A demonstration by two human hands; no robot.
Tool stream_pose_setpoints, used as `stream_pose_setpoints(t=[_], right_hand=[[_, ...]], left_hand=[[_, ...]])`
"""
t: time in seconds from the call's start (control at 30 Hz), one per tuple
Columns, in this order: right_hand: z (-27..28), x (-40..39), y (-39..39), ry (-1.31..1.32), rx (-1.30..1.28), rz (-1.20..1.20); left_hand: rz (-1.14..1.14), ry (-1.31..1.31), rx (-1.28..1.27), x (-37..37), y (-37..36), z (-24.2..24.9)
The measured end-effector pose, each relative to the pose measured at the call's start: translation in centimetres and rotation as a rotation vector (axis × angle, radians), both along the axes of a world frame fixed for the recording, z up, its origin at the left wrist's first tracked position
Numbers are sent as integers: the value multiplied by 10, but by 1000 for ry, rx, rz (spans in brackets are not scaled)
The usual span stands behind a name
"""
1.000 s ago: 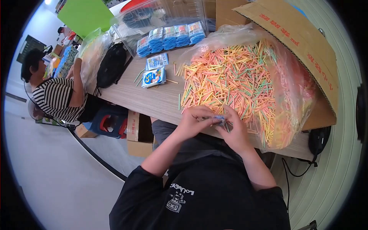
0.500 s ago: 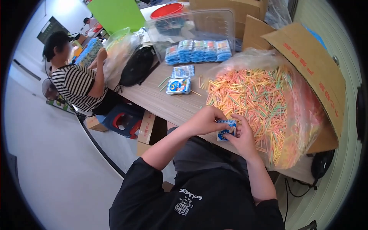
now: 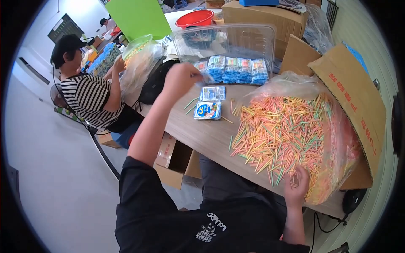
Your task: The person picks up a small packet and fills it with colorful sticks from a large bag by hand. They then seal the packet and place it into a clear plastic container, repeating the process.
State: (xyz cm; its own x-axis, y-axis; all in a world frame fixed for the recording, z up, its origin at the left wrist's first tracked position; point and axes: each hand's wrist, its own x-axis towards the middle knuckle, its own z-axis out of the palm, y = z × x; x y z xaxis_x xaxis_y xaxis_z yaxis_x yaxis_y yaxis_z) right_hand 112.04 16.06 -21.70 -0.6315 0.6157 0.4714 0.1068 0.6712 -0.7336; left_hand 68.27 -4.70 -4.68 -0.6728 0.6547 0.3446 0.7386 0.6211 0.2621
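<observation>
My left hand (image 3: 181, 80) is raised over the far side of the table, its fingers closed on a small blue-and-clear packet (image 3: 206, 78) that is blurred and partly hidden. The hand is close to the rows of filled blue packets (image 3: 231, 71) inside a clear plastic bin (image 3: 265, 36). Just below lie a stack of flat blue-and-white packets (image 3: 207, 110) and another packet (image 3: 212, 93). At the near edge of a large heap of colourful thin sticks (image 3: 278, 130), my right hand (image 3: 296, 187) has its fingers curved and apart, over or touching several sticks.
The sticks spill from a plastic bag (image 3: 291, 86) in a tipped cardboard box (image 3: 350, 97). A few loose sticks (image 3: 190, 105) lie by the packets. A black bag (image 3: 156, 84) and a person in a striped shirt (image 3: 88, 97) are at left. An open carton (image 3: 171, 162) stands below the table.
Both hands were together on a blue packet near the table's front edge. My left hand has carried a packet up and away toward the bin; my right hand has moved down to the sticks.
</observation>
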Motion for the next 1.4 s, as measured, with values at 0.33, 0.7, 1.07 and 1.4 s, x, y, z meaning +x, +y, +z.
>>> stream_pose_setpoints(t=[0.33, 0.7, 1.07, 1.4], right_hand=[[-36, 20, -8, -98, 390, -85], [-26, 18, -4, -178, 331, -82], [-27, 17, -3, -165, 357, -98], [-18, 13, 0, -101, 363, -139]], left_hand=[[-140, 734, -16, -143, 36, -114], [-14, -86, 90, -130, 28, -128], [25, -196, 253, -139, 46, -137], [-585, -280, 828, 70, 61, 6]])
